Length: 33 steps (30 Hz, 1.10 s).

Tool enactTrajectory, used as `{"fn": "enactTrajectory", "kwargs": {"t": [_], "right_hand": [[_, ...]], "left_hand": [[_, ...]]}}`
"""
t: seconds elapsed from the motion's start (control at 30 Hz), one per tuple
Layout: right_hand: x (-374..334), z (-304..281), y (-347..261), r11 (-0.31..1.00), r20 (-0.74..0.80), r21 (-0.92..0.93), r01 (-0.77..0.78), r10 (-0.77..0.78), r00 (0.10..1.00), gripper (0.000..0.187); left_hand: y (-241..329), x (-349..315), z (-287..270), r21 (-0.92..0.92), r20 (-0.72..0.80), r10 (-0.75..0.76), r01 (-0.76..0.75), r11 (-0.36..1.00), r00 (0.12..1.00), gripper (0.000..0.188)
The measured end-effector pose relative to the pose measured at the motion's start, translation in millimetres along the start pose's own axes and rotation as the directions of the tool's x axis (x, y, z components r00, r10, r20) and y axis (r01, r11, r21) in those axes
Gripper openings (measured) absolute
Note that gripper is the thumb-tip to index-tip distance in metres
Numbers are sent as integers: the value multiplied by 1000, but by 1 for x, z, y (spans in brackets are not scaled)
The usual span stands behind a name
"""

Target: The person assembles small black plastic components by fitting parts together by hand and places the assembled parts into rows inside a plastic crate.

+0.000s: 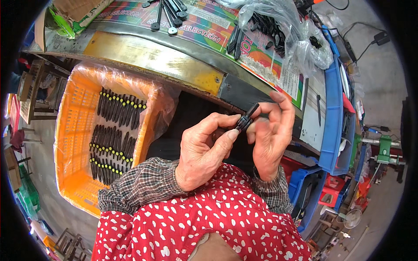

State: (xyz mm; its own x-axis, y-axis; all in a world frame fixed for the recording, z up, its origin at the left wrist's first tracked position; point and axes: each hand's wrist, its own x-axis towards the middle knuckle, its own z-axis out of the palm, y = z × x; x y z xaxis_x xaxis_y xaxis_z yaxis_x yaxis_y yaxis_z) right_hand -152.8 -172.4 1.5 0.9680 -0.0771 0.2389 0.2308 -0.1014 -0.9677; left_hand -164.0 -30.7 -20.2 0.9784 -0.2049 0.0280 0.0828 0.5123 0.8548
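Between the thumb and fingers of my left hand [202, 145] is a small black plastic part [245, 119], with a thin strip sticking up from it. My right hand [272, 141] is close beside that part. Its fingers are bent and spread apart, and its thumb is slightly blurred. Whether a right fingertip touches the part I cannot tell. To the left of my hands stands an orange plastic crate [72, 143] lined with clear film. Rows of black sticks [109, 141] with yellow-green ends lie inside it.
Across the front runs a worktable with a metal edge [156, 56]. Loose black flat pieces [172, 17] lie on its printed sheet. A clear plastic bag [296, 26] of black parts sits at the far right. Blue bins [331, 122] stand along the right side.
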Motion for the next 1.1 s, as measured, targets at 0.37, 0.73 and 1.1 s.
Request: {"fn": "enactTrajectory", "kwargs": {"t": [0.37, 0.73, 1.1], "right_hand": [[-6, -1, -2, 990, 121, -135, 35, -19, 992, 54], [-4, 1, -1, 967, 190, -245, 67, -20, 982, 54], [3, 2, -2, 996, 9, -93, 19, -19, 1000, 61]], "left_hand": [[4, 0, 0, 42, 5, -26, 26, 999, 1000, 22], [6, -1, 0, 79, 6, 13, -13, 997, 1000, 22], [7, -2, 0, 60, -7, 20, -20, 998, 1000, 21]]}}
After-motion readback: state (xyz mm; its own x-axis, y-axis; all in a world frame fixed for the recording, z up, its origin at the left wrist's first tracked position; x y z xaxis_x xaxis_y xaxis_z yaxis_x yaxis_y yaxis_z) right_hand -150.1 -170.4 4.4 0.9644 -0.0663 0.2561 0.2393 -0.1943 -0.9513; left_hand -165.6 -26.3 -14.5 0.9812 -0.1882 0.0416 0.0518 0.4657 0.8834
